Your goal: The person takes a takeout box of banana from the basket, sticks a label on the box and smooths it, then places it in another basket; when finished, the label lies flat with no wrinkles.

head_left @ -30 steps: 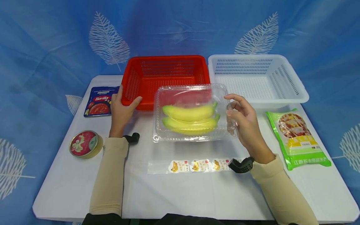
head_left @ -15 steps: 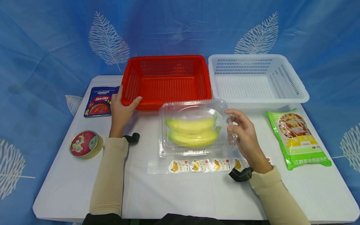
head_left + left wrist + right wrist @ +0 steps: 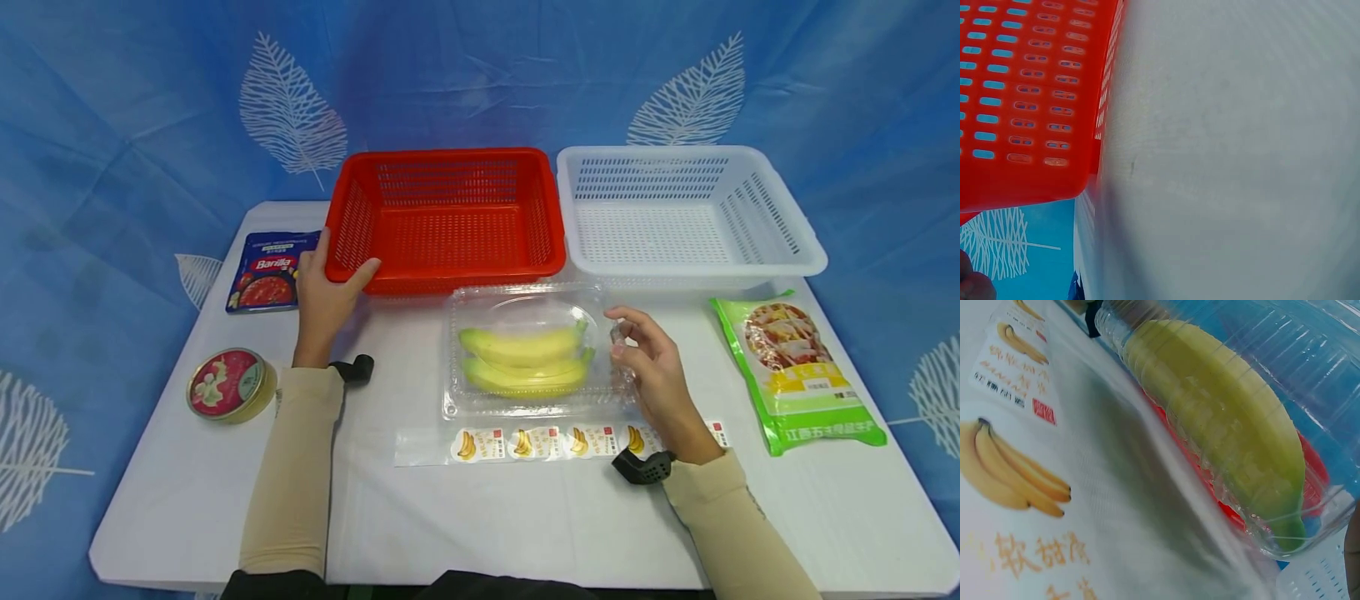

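In the head view, my right hand (image 3: pixel 657 379) pinches the right edge of a transparent plastic clamshell box (image 3: pixel 453 375) between thumb and fingers. Bananas (image 3: pixel 525 375), yellow with greenish ends, lie inside it. In the right wrist view the box stands off the white table, with one banana (image 3: pixel 1222 419) showing through its ribbed wall. My left hand (image 3: pixel 324 304) rests at the front left corner of a red plastic basket (image 3: pixel 450 282), thumb on the front and a straight finger along the side. The left wrist view shows the basket's slotted wall (image 3: pixel 1022 181) and fingertips at the lower left.
A strip of banana stickers (image 3: pixel 531 443) lies in front of the box. A white basket (image 3: pixel 690 271) stands right of the red one. A green food bag (image 3: pixel 798 375) lies far right; a blue Barilla pouch (image 3: pixel 272 271) and a round tin (image 3: pixel 229 385) are on the left.
My right hand has brought the clamshell box from the red basket's front edge down toward the sticker strip and slightly right. My left hand has stayed at the basket corner.
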